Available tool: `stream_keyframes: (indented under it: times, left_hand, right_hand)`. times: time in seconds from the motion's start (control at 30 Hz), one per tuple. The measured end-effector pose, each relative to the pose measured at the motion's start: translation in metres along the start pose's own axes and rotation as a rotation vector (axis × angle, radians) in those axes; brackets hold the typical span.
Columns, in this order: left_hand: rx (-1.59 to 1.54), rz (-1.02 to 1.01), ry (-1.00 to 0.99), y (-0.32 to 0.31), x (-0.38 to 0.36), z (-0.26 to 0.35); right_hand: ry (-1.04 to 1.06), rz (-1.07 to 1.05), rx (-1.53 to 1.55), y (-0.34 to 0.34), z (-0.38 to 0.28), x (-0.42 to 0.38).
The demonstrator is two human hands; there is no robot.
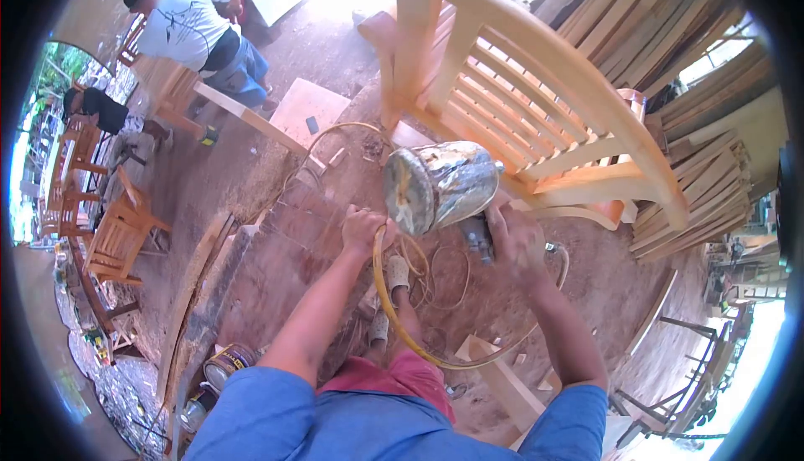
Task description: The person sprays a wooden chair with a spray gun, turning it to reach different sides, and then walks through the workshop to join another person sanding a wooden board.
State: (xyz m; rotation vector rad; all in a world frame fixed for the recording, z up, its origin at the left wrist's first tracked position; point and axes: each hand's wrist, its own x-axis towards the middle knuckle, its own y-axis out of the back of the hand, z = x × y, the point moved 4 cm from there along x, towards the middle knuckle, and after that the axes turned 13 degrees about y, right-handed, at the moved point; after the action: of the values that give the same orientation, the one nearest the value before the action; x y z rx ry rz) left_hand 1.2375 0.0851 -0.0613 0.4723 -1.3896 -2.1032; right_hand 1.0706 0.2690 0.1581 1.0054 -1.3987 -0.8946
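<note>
My right hand (517, 242) is wrapped round the handle of a spray gun, partly hidden by the fingers. The gun's paint-smeared metal cup (459, 178) lies tilted in front of the hand, its round end toward the left. My left hand (366, 228) is closed round a yellowish air hose (382, 281), left of the cup. From there the hose loops down under my arms and up to a fitting (550, 247) near my right hand. Just beyond the cup stands a varnished slatted wooden bench (536, 109), tilted in view; the cup overlaps its lower part.
Stacked boards (703, 185) line the right side. One person (197, 30) stands at upper left by a wooden piece; another person (105, 113) is farther left near wooden chairs (117, 239). Paint cans (230, 363) sit at lower left. Hose coils (444, 281) and wood scraps lie by my feet.
</note>
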Motion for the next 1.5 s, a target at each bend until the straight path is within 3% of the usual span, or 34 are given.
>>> stream_keyframes:
  times: [0.2, 0.43, 0.77, 0.97, 1.2, 1.4, 1.5]
  left_hand:
    - [-0.042, 0.025, 0.07, -0.002, 0.001, -0.003]
    - [-0.106, 0.081, 0.099, 0.002, 0.002, -0.006]
    - [-0.059, 0.014, 0.064, -0.005, 0.002, -0.004]
    - [-0.028, 0.029, 0.054, 0.001, 0.002, 0.004]
    - [-0.084, 0.083, 0.027, 0.006, 0.003, 0.006]
    - [-0.021, 0.04, 0.037, -0.008, 0.003, -0.002]
    - [-0.085, 0.072, 0.011, -0.033, 0.002, -0.019]
  right_hand:
    - [0.082, 0.087, -0.074, 0.042, -0.036, 0.026]
    - [0.16, 0.216, -0.124, 0.033, -0.065, 0.061]
    - [-0.075, 0.019, -0.086, -0.047, -0.041, 0.079]
    - [-0.217, -0.265, 0.03, -0.105, -0.02, 0.073]
    - [-0.249, -0.305, 0.092, -0.152, -0.007, 0.061]
    - [-0.325, -0.367, 0.115, -0.156, -0.006, 0.037]
    - [-0.334, -0.337, 0.087, -0.114, -0.024, 0.036]
